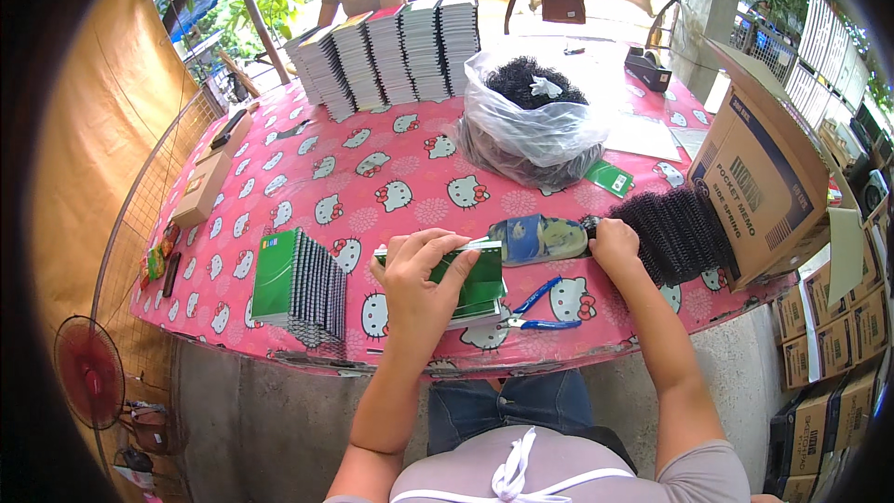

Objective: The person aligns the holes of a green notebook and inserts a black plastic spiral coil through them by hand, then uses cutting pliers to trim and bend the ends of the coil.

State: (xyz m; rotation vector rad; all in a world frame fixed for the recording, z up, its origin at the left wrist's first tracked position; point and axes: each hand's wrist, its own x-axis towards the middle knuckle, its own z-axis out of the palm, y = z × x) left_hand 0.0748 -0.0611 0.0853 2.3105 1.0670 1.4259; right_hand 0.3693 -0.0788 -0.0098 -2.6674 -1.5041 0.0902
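My left hand [424, 270] grips a small green notebook [480, 278] from above, thumb on its cover; more loose green-covered pages lie under it at the table's near edge. Farther right, my right hand [615, 244] is closed beside the heel of a blue-and-cream slipper [538, 238]. A dark bit shows at its fingertips, too small to name. Just right of that hand lies a pile of black spiral binding coils [663, 235]. Blue-handled pliers [542, 307] rest between my hands, near the notebook. Left of my left hand stands a stack of spiral-bound green notebooks [317, 284].
Tall notebook stacks [396, 56] stand at the back, with a person behind them. A clear plastic bag [521, 130] holds more black coils. An open cardboard box [759, 177] borders the right side. A small box [203, 189] and a tape dispenser [648, 69] are also on the table.
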